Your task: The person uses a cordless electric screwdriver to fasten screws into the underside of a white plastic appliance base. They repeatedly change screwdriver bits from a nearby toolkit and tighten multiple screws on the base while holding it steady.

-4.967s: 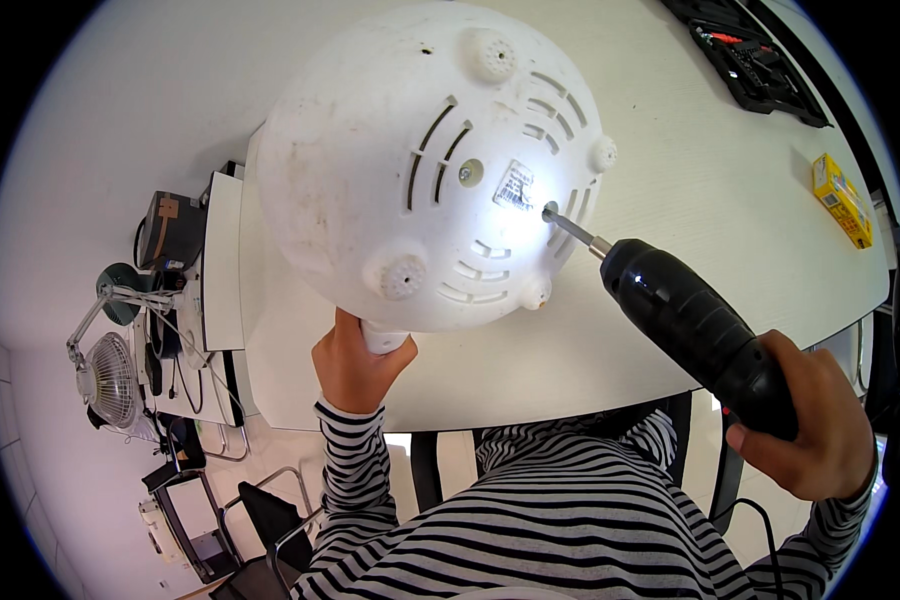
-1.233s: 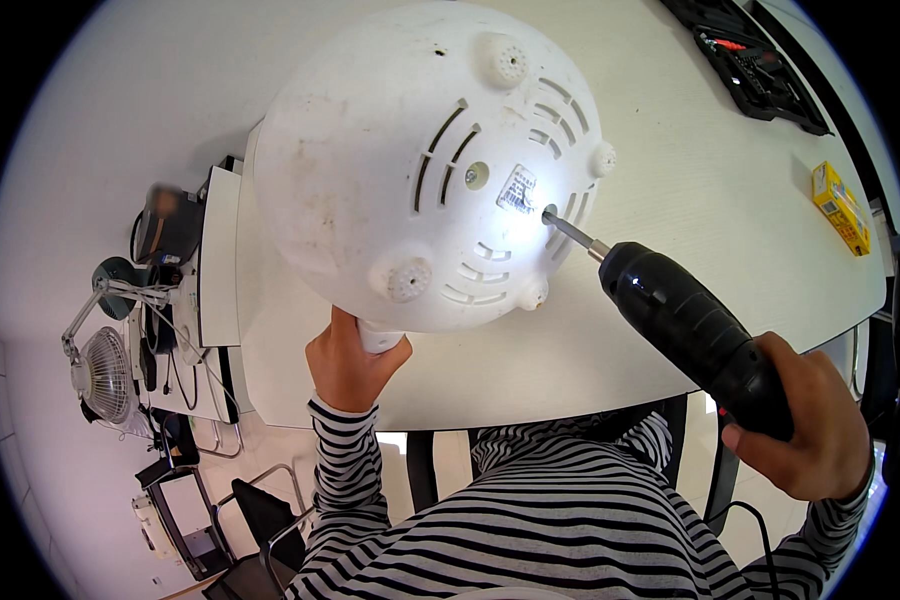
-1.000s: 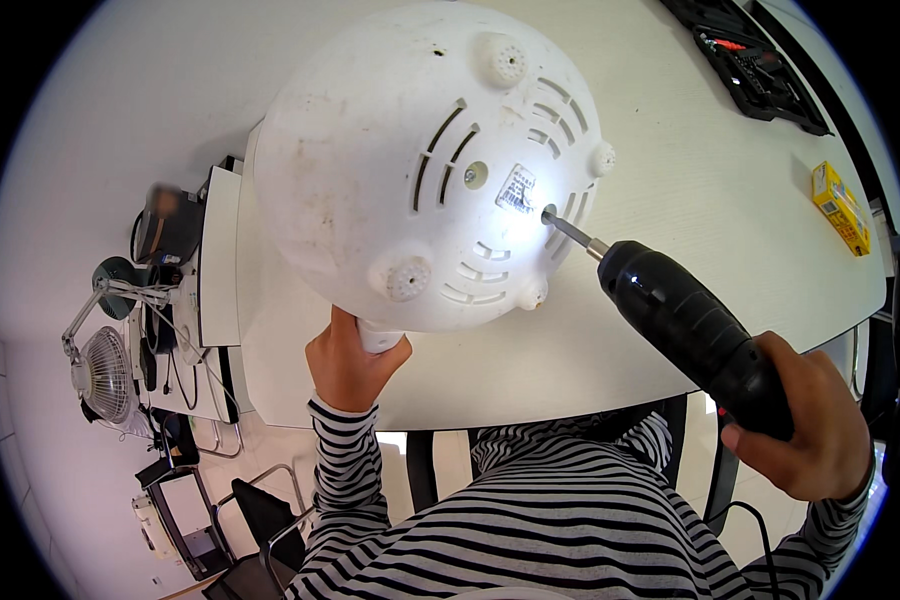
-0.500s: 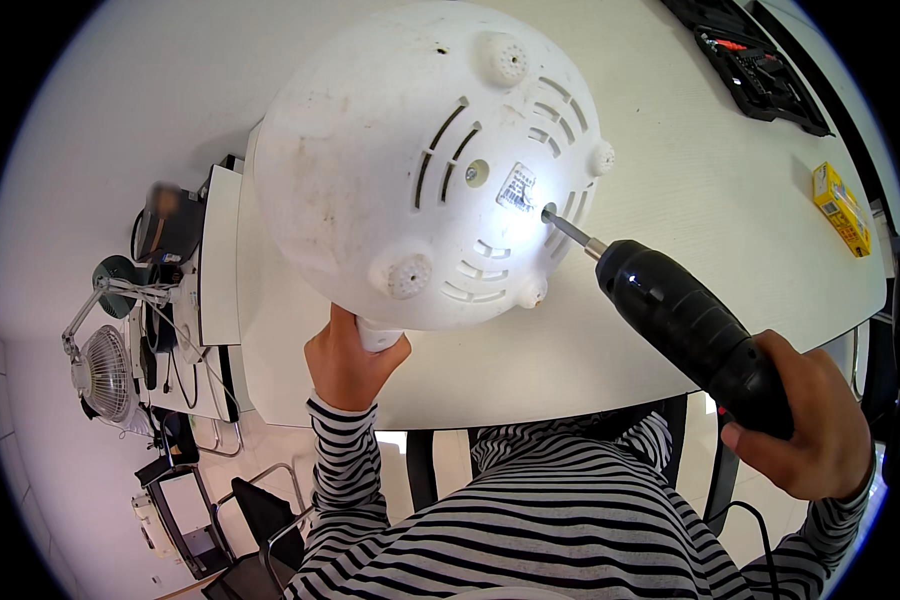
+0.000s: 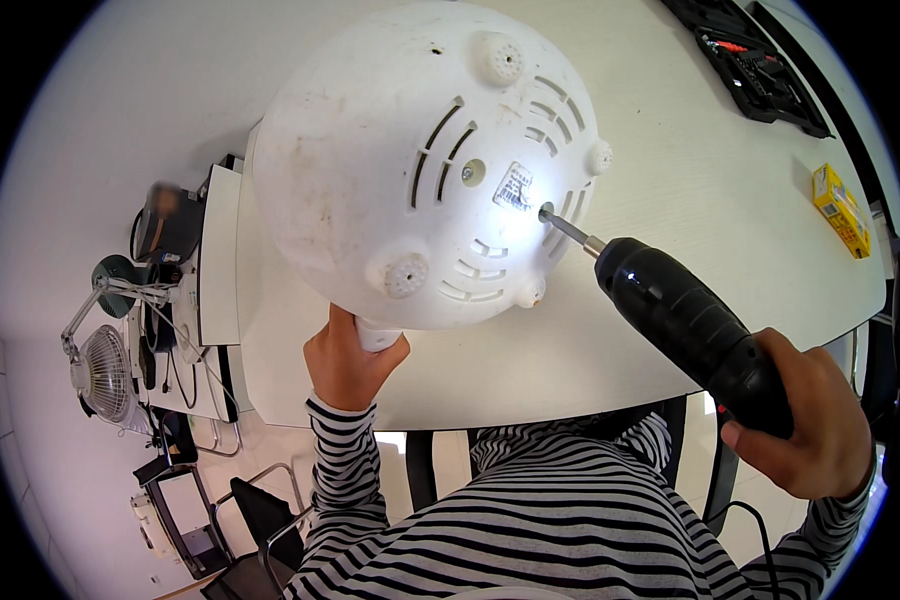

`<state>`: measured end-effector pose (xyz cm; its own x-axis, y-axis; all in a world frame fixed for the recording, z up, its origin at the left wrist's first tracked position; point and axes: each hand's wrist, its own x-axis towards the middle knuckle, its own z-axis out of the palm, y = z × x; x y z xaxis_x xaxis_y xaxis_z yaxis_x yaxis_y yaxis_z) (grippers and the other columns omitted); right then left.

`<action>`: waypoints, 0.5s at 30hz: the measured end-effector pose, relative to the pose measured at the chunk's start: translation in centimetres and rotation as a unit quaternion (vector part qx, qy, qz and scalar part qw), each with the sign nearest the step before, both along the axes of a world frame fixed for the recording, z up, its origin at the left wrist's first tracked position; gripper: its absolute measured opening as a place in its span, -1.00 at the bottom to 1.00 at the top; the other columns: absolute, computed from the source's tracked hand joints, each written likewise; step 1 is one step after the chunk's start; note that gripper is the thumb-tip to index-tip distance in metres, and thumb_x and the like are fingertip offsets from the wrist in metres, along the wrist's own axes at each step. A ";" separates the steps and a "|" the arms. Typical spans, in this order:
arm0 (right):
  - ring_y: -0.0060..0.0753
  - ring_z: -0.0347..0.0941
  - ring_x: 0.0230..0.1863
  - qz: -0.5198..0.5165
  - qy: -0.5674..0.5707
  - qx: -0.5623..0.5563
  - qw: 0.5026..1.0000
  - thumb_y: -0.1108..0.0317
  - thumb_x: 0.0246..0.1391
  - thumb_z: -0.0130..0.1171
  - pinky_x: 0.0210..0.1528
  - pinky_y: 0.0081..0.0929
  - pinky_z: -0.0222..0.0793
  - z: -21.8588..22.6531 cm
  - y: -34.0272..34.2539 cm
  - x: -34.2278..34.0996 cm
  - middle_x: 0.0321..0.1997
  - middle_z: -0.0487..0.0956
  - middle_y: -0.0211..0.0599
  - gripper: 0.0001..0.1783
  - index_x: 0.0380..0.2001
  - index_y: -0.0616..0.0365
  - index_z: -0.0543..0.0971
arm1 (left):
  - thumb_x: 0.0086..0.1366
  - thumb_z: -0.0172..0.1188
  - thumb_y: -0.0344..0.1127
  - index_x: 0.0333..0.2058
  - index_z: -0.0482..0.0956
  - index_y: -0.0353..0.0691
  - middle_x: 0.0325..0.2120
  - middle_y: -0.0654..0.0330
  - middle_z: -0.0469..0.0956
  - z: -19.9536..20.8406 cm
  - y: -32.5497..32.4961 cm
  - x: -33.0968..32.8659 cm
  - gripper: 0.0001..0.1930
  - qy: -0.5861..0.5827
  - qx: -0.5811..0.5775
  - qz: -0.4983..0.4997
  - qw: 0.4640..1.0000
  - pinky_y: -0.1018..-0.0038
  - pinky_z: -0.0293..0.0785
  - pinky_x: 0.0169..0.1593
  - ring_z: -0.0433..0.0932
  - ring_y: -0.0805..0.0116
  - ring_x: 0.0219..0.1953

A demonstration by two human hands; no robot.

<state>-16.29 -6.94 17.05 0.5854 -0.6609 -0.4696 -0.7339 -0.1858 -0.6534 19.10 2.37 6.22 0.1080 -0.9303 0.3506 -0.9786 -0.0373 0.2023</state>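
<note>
Slight leftward shift of the white round appliance (image 5: 335,180) since the frame half a second ago, black power driver (image 5: 690,325) going along with it; both hands hold practically the same spots. Appliance is over the near left part of the pale table (image 5: 690,180), vented underside facing the viewer and to the right; can't tell whether it touches the tabletop. Left hand (image 5: 355,360) is clamped round its white handle (image 5: 378,337) at the near side, thumb to the right. Right hand (image 5: 815,420) is wrapped round the driver's rear end, near right, just past the table's near edge — hands well apart, each full. Driver's bit (image 5: 573,231) points far left, tip in the recessed hole (image 5: 546,211) on the underside's right part; contact with a screw is too small to see. Bright light falls round that hole and the worn label (image 5: 514,187) just left of it. Further left, a second hole (image 5: 472,173) with a screw showing, between label and slots. Four knobbly feet (image 5: 405,275) stick out around the vents. Far right of the table: open black tool case (image 5: 760,80), and nearer, yellow box (image 5: 841,210). Well off left: wire-grilled fan (image 5: 108,373), black chair (image 5: 265,520) nearer.
</note>
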 end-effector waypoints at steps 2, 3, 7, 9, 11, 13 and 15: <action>-0.32 0.34 -0.80 -0.003 0.001 0.001 1.000 0.35 -0.39 0.21 -0.70 -0.51 0.26 0.0 0.0 0.0 -0.71 0.44 -0.17 -0.51 -0.32 0.37 0.33 | -0.26 0.26 -0.36 -0.10 0.25 -0.34 -0.53 0.10 0.53 0.0 0.0 0.0 -0.35 0.001 0.001 0.001 1.000 0.46 0.47 -0.49 0.55 0.17 -0.55; -0.32 0.34 -0.80 -0.005 0.000 0.004 1.000 0.35 -0.39 0.21 -0.70 -0.51 0.26 0.0 0.0 0.0 -0.71 0.44 -0.17 -0.51 -0.32 0.37 0.33 | -0.26 0.26 -0.36 -0.10 0.25 -0.34 -0.53 0.10 0.53 0.0 0.0 0.0 -0.35 0.002 0.001 0.001 1.000 0.46 0.47 -0.49 0.55 0.17 -0.55; -0.32 0.34 -0.80 -0.004 -0.003 0.004 1.000 0.34 -0.39 0.21 -0.70 -0.51 0.26 -0.1 0.0 0.0 -0.71 0.44 -0.16 -0.51 -0.32 0.36 0.33 | -0.26 0.26 -0.36 -0.10 0.25 -0.34 -0.53 0.11 0.53 0.0 0.0 0.0 -0.35 0.003 0.002 0.002 1.000 0.46 0.47 -0.49 0.54 0.17 -0.56; -0.32 0.34 -0.80 0.020 0.006 -0.025 0.999 0.34 -0.39 0.21 -0.70 -0.51 0.27 0.2 0.0 0.0 -0.71 0.45 -0.17 -0.51 -0.32 0.36 0.33 | -0.26 0.26 -0.36 -0.10 0.25 -0.34 -0.54 0.11 0.53 0.0 0.0 0.0 -0.35 0.003 0.002 0.003 1.000 0.46 0.47 -0.50 0.54 0.17 -0.56; -0.31 0.34 -0.80 0.015 0.009 -0.016 1.000 0.34 -0.39 0.21 -0.69 -0.50 0.27 0.3 0.0 0.1 -0.71 0.45 -0.17 -0.51 -0.32 0.36 0.33 | -0.27 0.26 -0.36 -0.10 0.25 -0.34 -0.54 0.11 0.53 0.0 0.0 0.0 -0.35 0.005 0.002 0.005 1.000 0.46 0.47 -0.50 0.54 0.17 -0.56; -0.31 0.34 -0.80 -0.019 0.007 0.030 0.999 0.34 -0.39 0.21 -0.67 -0.49 0.27 0.2 -0.1 0.2 -0.71 0.45 -0.17 -0.51 -0.32 0.36 0.33 | -0.27 0.26 -0.36 -0.10 0.25 -0.34 -0.54 0.12 0.53 0.0 0.0 -0.1 -0.35 0.004 0.002 0.007 1.000 0.46 0.47 -0.50 0.54 0.17 -0.57; -0.31 0.34 -0.80 -0.011 0.012 0.018 1.000 0.34 -0.39 0.21 -0.67 -0.48 0.28 0.2 -0.1 0.2 -0.71 0.45 -0.17 -0.51 -0.32 0.36 0.33 | -0.27 0.26 -0.36 -0.10 0.25 -0.34 -0.55 0.12 0.53 0.0 0.0 0.0 -0.35 0.004 0.001 0.006 1.000 0.46 0.46 -0.51 0.54 0.18 -0.57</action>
